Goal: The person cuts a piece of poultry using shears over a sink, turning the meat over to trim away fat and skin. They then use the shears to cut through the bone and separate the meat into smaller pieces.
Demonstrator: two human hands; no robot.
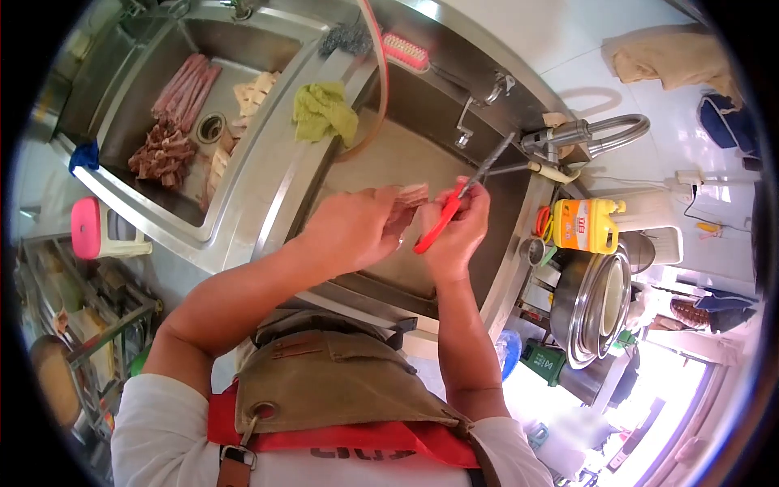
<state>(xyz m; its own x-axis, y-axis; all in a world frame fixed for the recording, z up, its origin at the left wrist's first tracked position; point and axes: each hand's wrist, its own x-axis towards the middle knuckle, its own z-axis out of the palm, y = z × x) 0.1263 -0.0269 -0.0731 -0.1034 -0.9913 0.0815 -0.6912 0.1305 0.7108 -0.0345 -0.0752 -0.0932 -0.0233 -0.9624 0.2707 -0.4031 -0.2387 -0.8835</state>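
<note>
Over the right-hand sink basin (389, 154), my left hand (349, 231) is closed on a pale pink piece of meat (412, 194). Close beside it, my right hand (462, 235) grips red-handled scissors (442, 223), their metal blades pointing up and away to the right. The meat's lower part is hidden by my left fingers. In the left basin (251, 40) lie a bundle of long pinkish meat strips (185, 91), a heap of darker reddish-brown pieces (162, 154) and pale pieces (256, 93) along the right wall, around the drain (211, 128).
A green cloth (324, 112) lies on the divider between basins, near a hanging hose (380, 81). Behind are a pink brush (404, 52) and a faucet (560, 138). To the right stand a yellow jug (584, 226) and stacked metal bowls (580, 308). A pink stool (88, 227) is left.
</note>
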